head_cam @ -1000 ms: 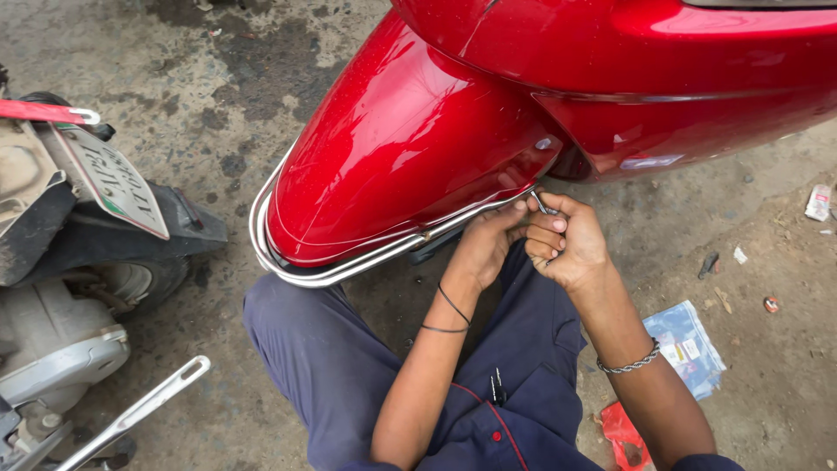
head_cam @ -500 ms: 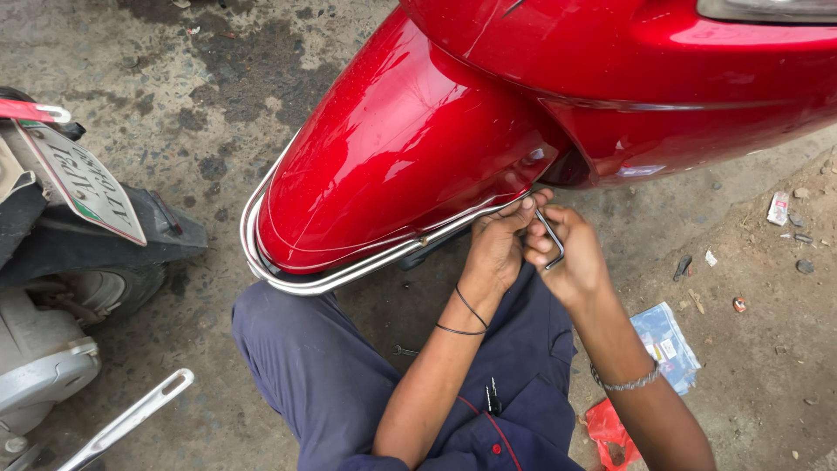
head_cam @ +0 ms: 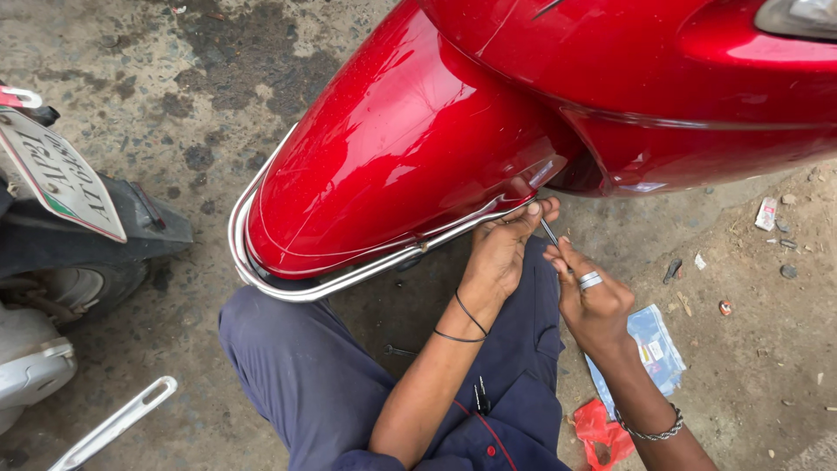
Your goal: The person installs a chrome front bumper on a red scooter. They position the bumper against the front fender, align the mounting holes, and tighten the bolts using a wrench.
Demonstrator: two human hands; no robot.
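A glossy red scooter fender [head_cam: 410, 166] fills the middle of the view, with a chrome guard rail [head_cam: 261, 279] curving round its lower edge. My left hand [head_cam: 501, 253] presses its fingers against the rail and the fender's lower right edge. My right hand [head_cam: 593, 301], with rings on one finger, grips a thin metal tool [head_cam: 549, 231] whose tip points up at the fender edge beside my left fingertips. My dark blue trousers [head_cam: 305, 375] are below.
Another scooter's rear [head_cam: 61, 253] with a number plate stands at the left. A chrome bar [head_cam: 113, 423] lies at the bottom left. A clear plastic packet [head_cam: 654, 344] and a red wrapper [head_cam: 597, 432] lie on the stained concrete at my right.
My right hand has drawn back from the fender edge and now holds the tool at a slant. My left hand stays on the rail. The view has shifted slightly.
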